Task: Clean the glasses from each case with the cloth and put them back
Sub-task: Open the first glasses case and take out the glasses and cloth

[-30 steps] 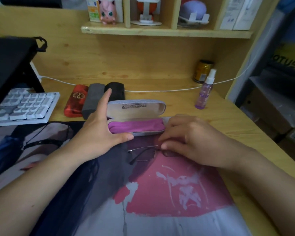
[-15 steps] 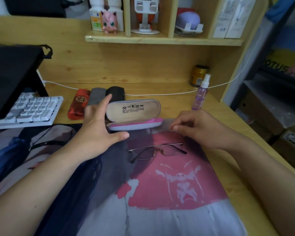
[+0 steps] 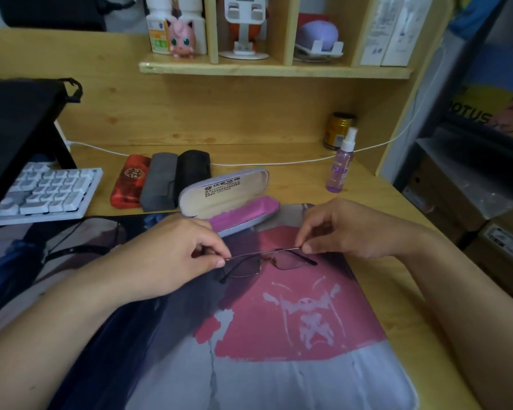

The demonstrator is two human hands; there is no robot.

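Thin metal-framed glasses (image 3: 267, 261) are held just above the printed desk mat (image 3: 279, 335). My left hand (image 3: 172, 255) pinches their left end, and my right hand (image 3: 347, 229) pinches their right end. Behind them an open lilac case (image 3: 219, 193) lies with its lid up, and a pink cloth (image 3: 246, 213) fills its lower half. Three closed cases lie in a row at the back left: a red case (image 3: 129, 182), a grey case (image 3: 159, 182) and a black case (image 3: 191, 173).
A purple spray bottle (image 3: 341, 161) stands at the back right beside a gold tin (image 3: 338, 130). A white keyboard (image 3: 42, 190) sits at the left under a black stand. A white cable (image 3: 264, 164) runs along the back. The desk's edge drops off on the right.
My left hand let go of the open case and came down to the glasses. Both hands now pinch the frame's ends; it lay loose on the mat half a second ago.
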